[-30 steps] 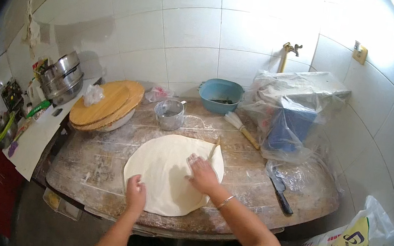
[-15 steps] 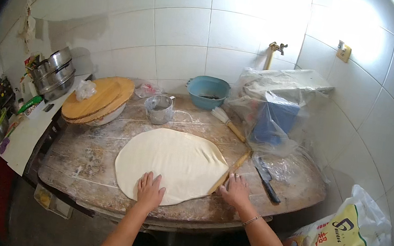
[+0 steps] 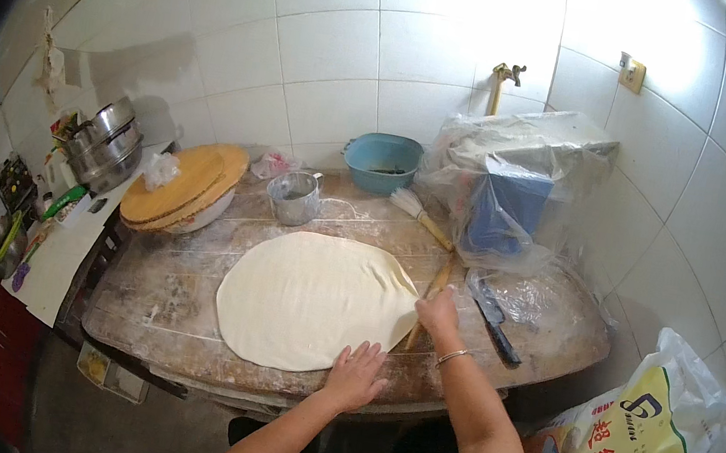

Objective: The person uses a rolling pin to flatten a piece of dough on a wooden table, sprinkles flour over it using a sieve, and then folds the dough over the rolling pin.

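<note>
A wide, pale sheet of dough (image 3: 307, 302) lies flat on the floured wooden board. Its right side draws out to a point, with small creases running toward it. There my right hand (image 3: 438, 312) is closed on the dough's edge, over a thin wooden rolling pin (image 3: 438, 280). The pin slants beneath that hand and shows above and below it. My left hand (image 3: 356, 375) rests open, fingers stretched, at the sheet's front edge. A knife with a black handle (image 3: 503, 344) lies to the right of my right hand.
Behind the dough stand a metal cup (image 3: 294, 203), a blue-green basin (image 3: 381, 174) and a brush (image 3: 419, 216). A round wooden lid (image 3: 185, 185) covers a bowl at left. A plastic-covered blue object (image 3: 508, 211) sits back right; a flour sack (image 3: 629, 436) stands by the board.
My left hand has slid right along the dough's front edge. My right hand has moved up a little and closed on the dough's right tip. The view has shifted slightly.
</note>
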`<move>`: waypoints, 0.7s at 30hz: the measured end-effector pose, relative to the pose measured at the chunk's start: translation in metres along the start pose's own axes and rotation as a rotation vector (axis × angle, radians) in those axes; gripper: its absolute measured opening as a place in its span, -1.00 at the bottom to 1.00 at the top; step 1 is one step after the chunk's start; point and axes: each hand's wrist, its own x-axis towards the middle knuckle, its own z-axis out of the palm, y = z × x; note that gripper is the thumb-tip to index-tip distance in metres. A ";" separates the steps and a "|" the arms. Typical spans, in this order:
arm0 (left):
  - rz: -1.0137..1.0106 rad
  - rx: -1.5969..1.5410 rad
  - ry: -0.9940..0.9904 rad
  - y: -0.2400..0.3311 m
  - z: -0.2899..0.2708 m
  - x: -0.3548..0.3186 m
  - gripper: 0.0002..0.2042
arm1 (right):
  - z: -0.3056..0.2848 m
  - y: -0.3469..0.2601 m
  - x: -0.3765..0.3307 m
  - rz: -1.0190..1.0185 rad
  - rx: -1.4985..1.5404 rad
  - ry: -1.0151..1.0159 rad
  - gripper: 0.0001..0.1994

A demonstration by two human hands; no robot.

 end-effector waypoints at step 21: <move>0.085 -0.033 0.306 -0.060 -0.023 -0.019 -0.64 | 0.050 -0.031 0.090 0.155 0.809 -0.444 -0.70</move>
